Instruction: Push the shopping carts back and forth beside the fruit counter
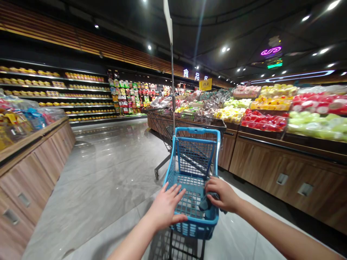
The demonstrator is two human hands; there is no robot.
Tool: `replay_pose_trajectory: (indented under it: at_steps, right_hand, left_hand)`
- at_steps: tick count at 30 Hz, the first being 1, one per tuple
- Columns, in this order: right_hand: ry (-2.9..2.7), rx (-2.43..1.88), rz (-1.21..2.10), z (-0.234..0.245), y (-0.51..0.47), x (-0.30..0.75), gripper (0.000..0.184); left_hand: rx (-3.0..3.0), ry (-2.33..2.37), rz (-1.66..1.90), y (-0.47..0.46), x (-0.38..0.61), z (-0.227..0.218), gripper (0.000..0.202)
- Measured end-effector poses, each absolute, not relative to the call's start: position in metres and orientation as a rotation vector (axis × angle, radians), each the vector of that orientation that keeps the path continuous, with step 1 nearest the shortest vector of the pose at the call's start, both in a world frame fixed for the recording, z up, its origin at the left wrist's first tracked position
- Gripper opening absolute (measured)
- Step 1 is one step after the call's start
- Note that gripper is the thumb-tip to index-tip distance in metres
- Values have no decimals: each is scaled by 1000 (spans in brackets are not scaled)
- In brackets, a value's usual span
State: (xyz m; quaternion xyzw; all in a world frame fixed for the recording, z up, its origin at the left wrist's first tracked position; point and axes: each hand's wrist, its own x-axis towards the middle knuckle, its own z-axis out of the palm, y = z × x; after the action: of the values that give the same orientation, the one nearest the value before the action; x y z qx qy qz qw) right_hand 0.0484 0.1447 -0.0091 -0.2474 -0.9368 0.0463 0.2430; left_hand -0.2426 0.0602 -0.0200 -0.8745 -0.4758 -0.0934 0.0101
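A small blue plastic shopping cart (193, 228) with a grid-walled basket stands right in front of me, its raised handle on the far side. Over its left rim is my left hand (168, 206), palm down, fingers stretched and holding nothing; whether it touches the rim I cannot tell. At the right rim, my right hand (223, 195) is closed around a dark grey-blue cloth (205, 204), part of which hangs inside the basket. Only the cloth shows in the basket. A thin pole (172, 79) rises at the cart's far left corner.
Behind the blue cart stands a larger dark wire shopping cart (162, 124). Wooden-fronted produce counters (260, 162) with packed fruit line the right. Another wooden counter (40, 166) with bagged goods runs along the left. Stocked shelves (89, 89) cover the back wall beyond a shiny grey floor (108, 162).
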Motion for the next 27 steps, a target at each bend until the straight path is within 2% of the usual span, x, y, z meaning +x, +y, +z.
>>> replay_pose_trajectory:
  at_steps: [6, 10, 13, 16, 21, 24, 27]
  right_hand:
    - [-2684, -700, -9, -2, 173, 56, 13]
    - [-2532, -925, -61, 18, 226, 61, 23]
    - [-2230, -1033, -63, 46, 247, 70, 30]
    - [-2027, -966, -105, 88, 239, 95, 28]
    - [-2288, -768, -85, 150, 197, 126, 30]
    - [-2500, -782, 9, 140, 189, 108, 23]
    - [-2567, -853, 67, 89, 197, 78, 20]
  left_hand:
    - [-2747, -1449, -296, 51, -249, -18, 87]
    - [-2736, -1475, -337, 51, -247, -19, 83]
    - [-2732, -1517, -365, 52, -246, -19, 83]
    - [-2747, -1531, -374, 52, -246, -20, 83]
    - [-2710, -1546, -425, 56, -247, -24, 82]
    - [-2695, -1520, -452, 56, -247, -27, 80]
    - [-2693, -1515, -448, 54, -247, -26, 80]
